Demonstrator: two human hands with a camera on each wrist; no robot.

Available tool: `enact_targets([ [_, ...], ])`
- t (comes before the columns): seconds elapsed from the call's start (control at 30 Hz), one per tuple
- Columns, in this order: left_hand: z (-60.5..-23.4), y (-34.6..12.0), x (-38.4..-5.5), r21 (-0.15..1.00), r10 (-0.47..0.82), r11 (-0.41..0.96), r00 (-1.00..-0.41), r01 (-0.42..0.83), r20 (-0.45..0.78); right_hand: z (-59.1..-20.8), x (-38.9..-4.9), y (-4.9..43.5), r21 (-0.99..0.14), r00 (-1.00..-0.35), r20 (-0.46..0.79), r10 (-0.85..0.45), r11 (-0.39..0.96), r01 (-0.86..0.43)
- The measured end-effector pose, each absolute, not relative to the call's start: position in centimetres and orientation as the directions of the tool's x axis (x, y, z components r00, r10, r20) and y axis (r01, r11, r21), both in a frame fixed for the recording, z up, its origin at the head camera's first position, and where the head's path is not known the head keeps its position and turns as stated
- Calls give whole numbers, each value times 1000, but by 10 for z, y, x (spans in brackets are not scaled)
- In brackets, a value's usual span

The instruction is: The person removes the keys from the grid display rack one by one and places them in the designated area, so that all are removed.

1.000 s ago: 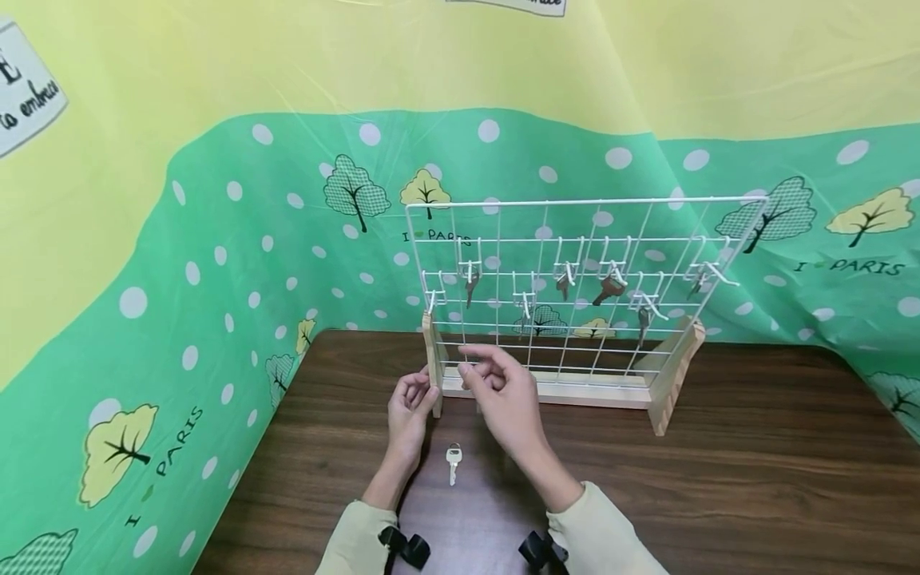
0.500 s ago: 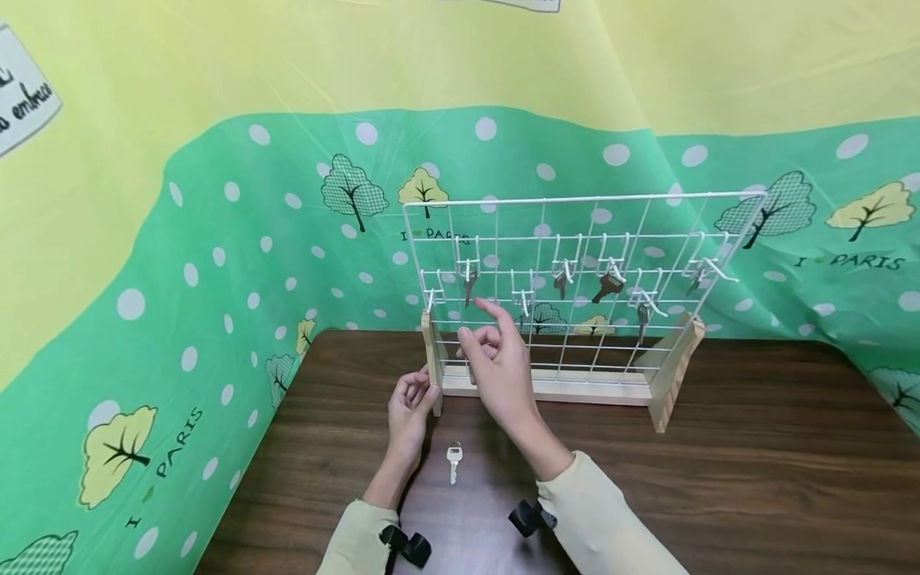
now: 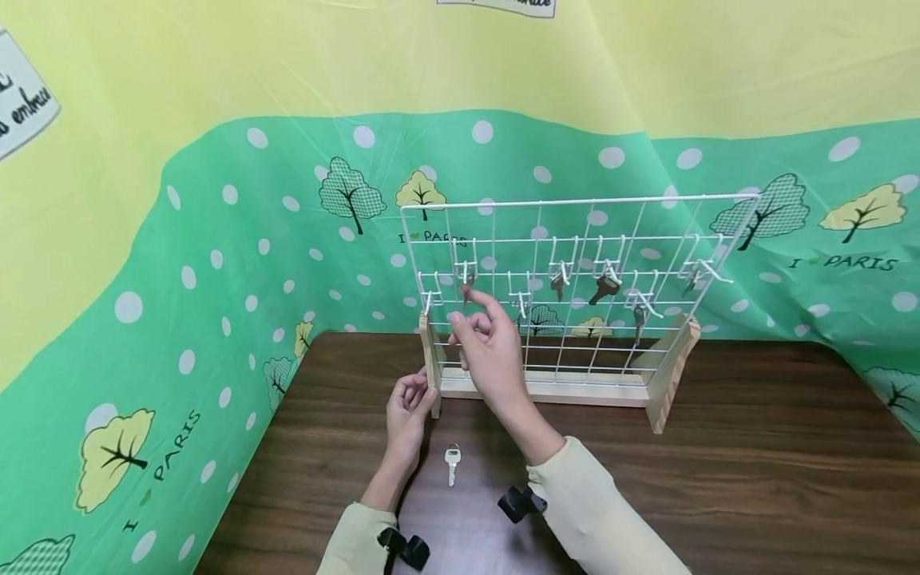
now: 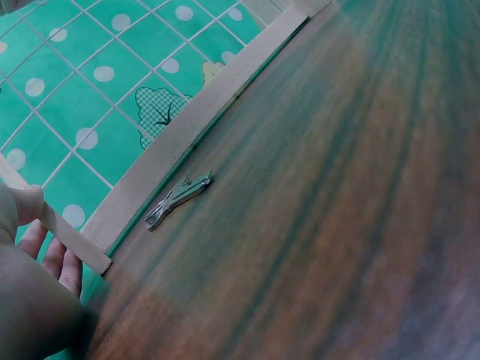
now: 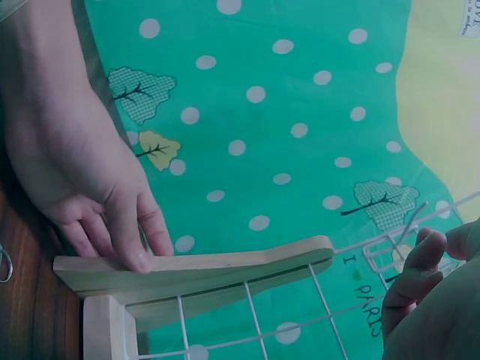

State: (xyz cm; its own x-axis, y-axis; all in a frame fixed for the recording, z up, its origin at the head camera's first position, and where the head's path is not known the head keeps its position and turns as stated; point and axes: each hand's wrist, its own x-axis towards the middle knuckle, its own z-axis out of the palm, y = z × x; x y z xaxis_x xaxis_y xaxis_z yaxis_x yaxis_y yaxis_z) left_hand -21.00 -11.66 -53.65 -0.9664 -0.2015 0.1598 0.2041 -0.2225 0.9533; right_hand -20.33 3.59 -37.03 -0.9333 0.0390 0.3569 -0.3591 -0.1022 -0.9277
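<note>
A: In the head view, the right hand (image 3: 489,343) has risen since the earlier frame, from the lower bars of the wire rack (image 3: 568,392) to just below its upper-left hook (image 3: 465,267).

B: Meaning what for the work?

A: We judge that attention is now on that hook. The index fingertip overlaps the brown key (image 3: 469,282) hanging there; touching or merely in front, we can't tell. Four other keys (image 3: 605,289) hang farther right.

B: And lower down?

A: The silver key (image 3: 452,458) has stayed flat on the desk (image 3: 755,471), near the left hand (image 3: 406,411) and apart from the rack. We judge it still waits its turn.

B: The left wrist view?

A: Left thumb and fingers grip the wooden end panel (image 4: 75,238) between them. A metal key, probably that silver one, lies near the wooden base (image 4: 195,127).

B: And the right wrist view?

A: Again we find the left hand pinching the panel. The right hand's fingers are bent close to a white hook; whether that grip holds anything, we cannot tell.
</note>
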Motion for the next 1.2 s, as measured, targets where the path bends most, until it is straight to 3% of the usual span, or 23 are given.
enact_targets([
  [0.57, -538, -116, -210, 947, -217, -257, -966, 195, 140, -365, -202, 32, -892, -897, 420, 136, -121, -435],
  [1.0, -538, -116, -210, 943, -213, -268, -966, 199, 144, -354, -195, 34, -873, -870, 467, 159, -72, -482],
  [1.2, -538, -116, -210, 941, -217, -276, -966, 197, 138, -347, -189, 33, -859, -864, 482, 144, -114, -499],
])
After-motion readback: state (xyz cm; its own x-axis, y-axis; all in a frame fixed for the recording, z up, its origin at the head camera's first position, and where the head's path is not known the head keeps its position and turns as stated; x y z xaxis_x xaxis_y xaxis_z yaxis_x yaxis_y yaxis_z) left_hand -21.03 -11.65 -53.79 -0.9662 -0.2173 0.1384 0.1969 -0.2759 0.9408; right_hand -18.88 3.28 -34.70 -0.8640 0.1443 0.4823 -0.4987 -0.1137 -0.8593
